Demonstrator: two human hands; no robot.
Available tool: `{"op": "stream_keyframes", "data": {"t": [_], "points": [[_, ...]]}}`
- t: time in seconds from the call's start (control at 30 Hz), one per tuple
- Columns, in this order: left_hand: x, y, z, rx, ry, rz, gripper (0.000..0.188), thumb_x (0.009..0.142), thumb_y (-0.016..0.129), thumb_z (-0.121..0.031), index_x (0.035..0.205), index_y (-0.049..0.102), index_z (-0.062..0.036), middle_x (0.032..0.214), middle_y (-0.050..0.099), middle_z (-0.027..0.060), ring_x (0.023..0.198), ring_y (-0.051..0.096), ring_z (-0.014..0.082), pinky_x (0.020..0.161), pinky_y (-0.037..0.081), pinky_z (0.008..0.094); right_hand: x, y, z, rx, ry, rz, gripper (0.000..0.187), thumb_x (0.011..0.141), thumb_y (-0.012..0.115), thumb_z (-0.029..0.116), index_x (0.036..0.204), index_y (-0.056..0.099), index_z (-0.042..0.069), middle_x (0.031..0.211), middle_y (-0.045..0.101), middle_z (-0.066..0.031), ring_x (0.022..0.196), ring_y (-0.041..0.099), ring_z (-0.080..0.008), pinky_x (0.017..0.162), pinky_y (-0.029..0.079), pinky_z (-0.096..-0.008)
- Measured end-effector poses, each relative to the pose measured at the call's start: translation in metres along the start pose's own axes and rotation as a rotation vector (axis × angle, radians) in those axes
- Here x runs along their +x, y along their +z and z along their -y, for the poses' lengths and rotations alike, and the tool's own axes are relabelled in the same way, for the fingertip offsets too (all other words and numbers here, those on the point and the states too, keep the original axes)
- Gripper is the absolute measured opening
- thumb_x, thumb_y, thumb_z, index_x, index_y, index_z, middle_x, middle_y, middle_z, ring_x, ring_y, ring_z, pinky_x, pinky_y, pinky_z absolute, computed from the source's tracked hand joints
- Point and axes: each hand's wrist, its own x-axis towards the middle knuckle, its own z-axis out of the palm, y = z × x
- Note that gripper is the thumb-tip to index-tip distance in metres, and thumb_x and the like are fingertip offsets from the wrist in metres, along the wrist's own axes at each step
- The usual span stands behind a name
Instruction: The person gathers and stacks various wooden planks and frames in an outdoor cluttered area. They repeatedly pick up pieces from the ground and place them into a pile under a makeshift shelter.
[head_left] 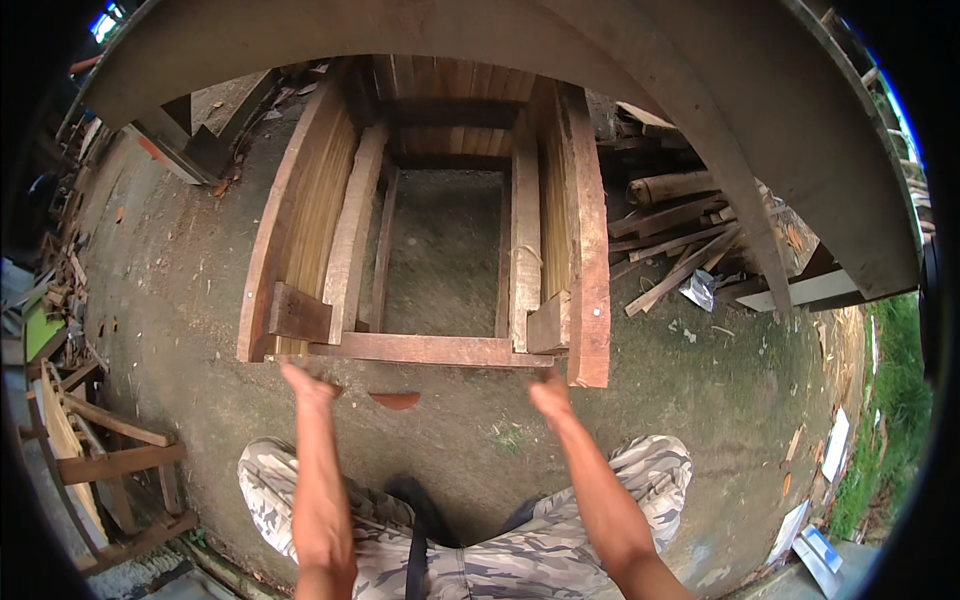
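Observation:
In front of me stands an open wooden frame (pixel 430 348), box-shaped, with slatted inner sides and thick reddish side boards. My left hand (pixel 312 388) is at the near left corner, just below the front rail. Its thumb is spread away from the fingers, and no object shows in it. Close under the right end of that rail is my right hand (pixel 549 394), blurred, with its fingertips partly hidden. Whether either hand touches the wood cannot be made out. A small half-round reddish piece (pixel 395 400) lies on the ground between the hands.
A broad wooden panel (pixel 480 28) arches across the top of the view. Scrap wood (pixel 680 225) is piled at the right, near a crumpled silver wrapper (pixel 699 290). A wooden rack (pixel 120 465) stands at the lower left. Grass (pixel 880 420) borders the concrete ground at right.

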Motion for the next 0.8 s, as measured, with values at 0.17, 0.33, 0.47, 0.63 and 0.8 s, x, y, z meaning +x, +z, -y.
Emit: {"op": "stream_keyframes", "data": {"t": [0.17,0.33,0.47,0.63,0.8], "points": [[-0.014,0.028,0.052,-0.259,-0.126,0.402,0.087,0.087,0.031,-0.071,0.152,0.025,-0.0138,0.159,0.019,0.0099,0.146,0.015,0.0329,0.113,0.005,0.0647,-0.013,0.022,0.004,0.488,0.252,0.15,0.093,0.086,0.072,0.022,0.152,0.008,0.005,0.145,0.038,-0.0244,0.134,0.041,-0.0364,0.1,0.042,-0.0484],[-0.015,0.034,0.049,-0.367,-0.113,0.575,0.085,0.088,0.029,-0.069,0.153,0.023,-0.0154,0.16,0.018,0.0087,0.147,0.014,0.0331,0.113,0.005,0.065,0.002,0.039,0.008,0.893,0.144,0.168,0.077,0.09,0.063,0.005,0.149,0.013,0.007,0.141,0.041,-0.0186,0.132,0.042,-0.0318,0.108,0.039,-0.0451],[-0.009,0.054,0.043,-0.334,-0.105,0.565,0.09,0.089,0.029,-0.07,0.155,0.01,-0.0123,0.161,0.005,0.0129,0.149,0.005,0.0327,0.115,0.002,0.0623,0.019,0.044,0.015,0.89,0.087,0.094,0.068,0.091,0.06,0.002,0.145,0.02,0.008,0.144,0.037,-0.0152,0.133,0.04,-0.0279,0.111,0.037,-0.0406],[0.012,0.127,0.02,-0.219,-0.11,0.737,0.099,0.087,0.031,-0.074,0.155,-0.006,-0.0108,0.161,-0.008,0.0158,0.149,-0.006,0.0327,0.117,0.0,0.0567,0.075,0.041,0.071,0.936,0.012,-0.016,0.07,0.092,0.061,0.006,0.148,0.019,0.009,0.147,0.034,-0.0116,0.135,0.037,-0.0266,0.112,0.035,-0.0399],[0.043,0.21,-0.012,0.015,-0.079,0.841,0.104,0.085,0.03,-0.08,0.155,-0.007,-0.0125,0.162,-0.008,0.0143,0.149,-0.006,0.0326,0.118,-0.001,0.0534,0.161,0.036,0.115,0.919,-0.083,0.037,0.062,0.094,0.059,0.01,0.146,0.025,0.01,0.146,0.035,-0.0108,0.134,0.038,-0.0277,0.111,0.031,-0.0409]]}}
